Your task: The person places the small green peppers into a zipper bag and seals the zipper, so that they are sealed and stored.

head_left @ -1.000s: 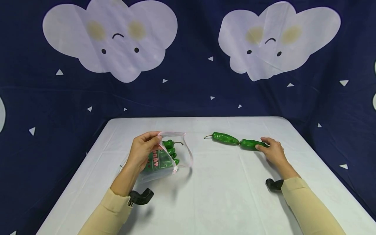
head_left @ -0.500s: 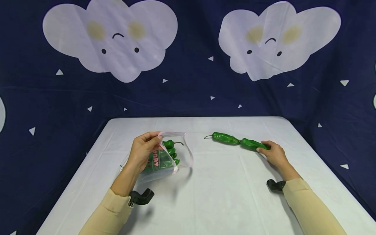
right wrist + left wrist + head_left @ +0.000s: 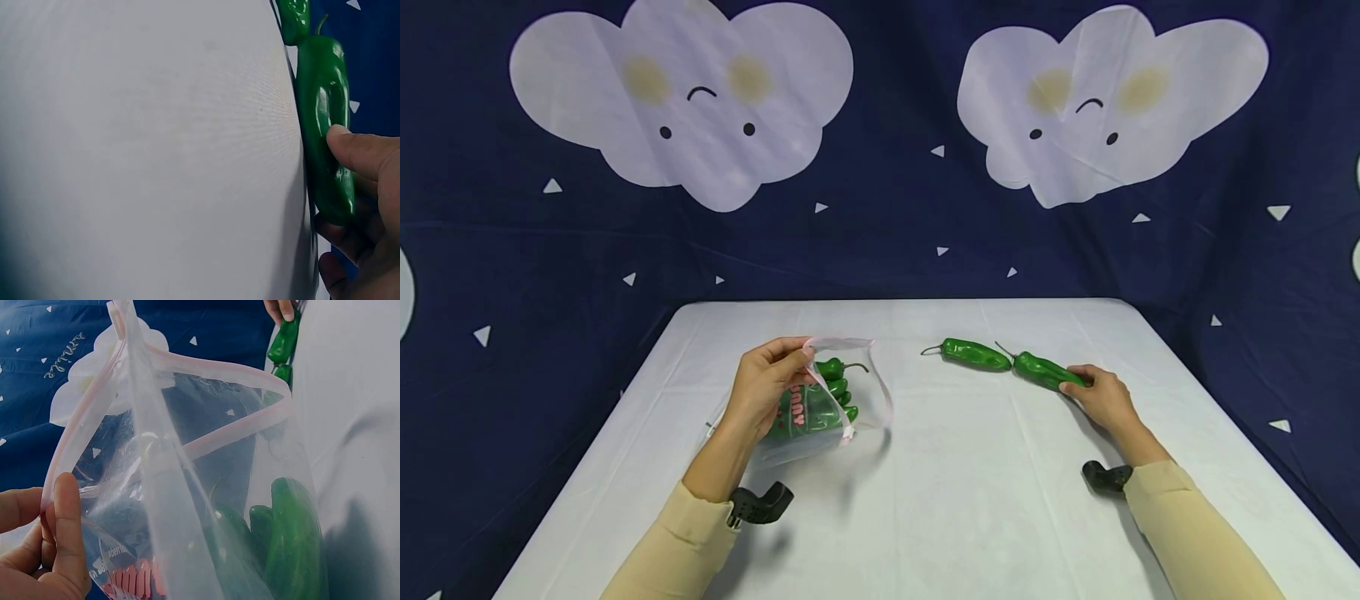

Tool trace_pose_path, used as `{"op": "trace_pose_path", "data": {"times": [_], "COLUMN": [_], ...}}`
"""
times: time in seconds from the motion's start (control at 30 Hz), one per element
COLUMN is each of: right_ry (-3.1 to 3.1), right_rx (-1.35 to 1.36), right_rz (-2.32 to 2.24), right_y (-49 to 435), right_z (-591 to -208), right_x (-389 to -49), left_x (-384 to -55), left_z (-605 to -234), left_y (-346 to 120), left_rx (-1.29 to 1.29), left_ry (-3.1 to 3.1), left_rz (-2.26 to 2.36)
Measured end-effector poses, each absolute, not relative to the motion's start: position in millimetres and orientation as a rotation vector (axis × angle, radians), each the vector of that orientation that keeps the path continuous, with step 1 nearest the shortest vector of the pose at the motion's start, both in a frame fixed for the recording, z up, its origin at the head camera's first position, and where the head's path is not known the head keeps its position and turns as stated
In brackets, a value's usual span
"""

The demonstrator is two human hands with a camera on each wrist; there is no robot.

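My left hand (image 3: 767, 379) pinches the pink-edged rim of a clear zip bag (image 3: 868, 392), whose mouth gapes toward the right. Several green peppers (image 3: 290, 544) lie inside it, one with its stem toward the mouth, and red lettering shows on the bag's side. At the right, my right hand (image 3: 1103, 398) grips the blunt end of a long green pepper (image 3: 322, 94) between thumb and fingers; its stem points back and left. A second green pepper (image 3: 974, 354) lies just left of it on the white cloth, its tip right by the held pepper's stem end.
A white cloth covers the table (image 3: 947, 500). Behind it hangs a dark blue curtain (image 3: 880, 225) with cloud and triangle prints. Black cameras (image 3: 762, 502) are strapped at both wrists, over beige sleeves (image 3: 1195, 533).
My right hand has shifted slightly down and right, and the pepper in it has turned so its stem now rises clear of the other pepper. The left hand and bag stay put.
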State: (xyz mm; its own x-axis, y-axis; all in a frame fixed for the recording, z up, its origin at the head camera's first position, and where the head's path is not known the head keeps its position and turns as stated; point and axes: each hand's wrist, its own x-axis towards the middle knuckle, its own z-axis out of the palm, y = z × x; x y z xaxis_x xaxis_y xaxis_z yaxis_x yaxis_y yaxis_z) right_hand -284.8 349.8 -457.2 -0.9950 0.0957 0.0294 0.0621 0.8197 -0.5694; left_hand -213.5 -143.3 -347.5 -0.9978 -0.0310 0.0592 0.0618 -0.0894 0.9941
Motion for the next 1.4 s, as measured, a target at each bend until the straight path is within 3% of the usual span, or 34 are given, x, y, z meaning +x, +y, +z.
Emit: {"op": "trace_pose_path", "data": {"times": [0.8, 1.4], "right_ry": [-2.811, -2.703], "right_rx": [-0.084, 0.063], "right_rz": [0.933, 0.979], "right_y": [344, 310], "right_z": [-450, -428], "right_x": [-270, -250], "left_x": [-214, -216], "left_z": [-347, -347], "left_y": [-142, -141], "left_rx": [-0.045, -0.044], "left_ry": [-2.083, -2.075], "left_rz": [-2.261, -2.274]}}
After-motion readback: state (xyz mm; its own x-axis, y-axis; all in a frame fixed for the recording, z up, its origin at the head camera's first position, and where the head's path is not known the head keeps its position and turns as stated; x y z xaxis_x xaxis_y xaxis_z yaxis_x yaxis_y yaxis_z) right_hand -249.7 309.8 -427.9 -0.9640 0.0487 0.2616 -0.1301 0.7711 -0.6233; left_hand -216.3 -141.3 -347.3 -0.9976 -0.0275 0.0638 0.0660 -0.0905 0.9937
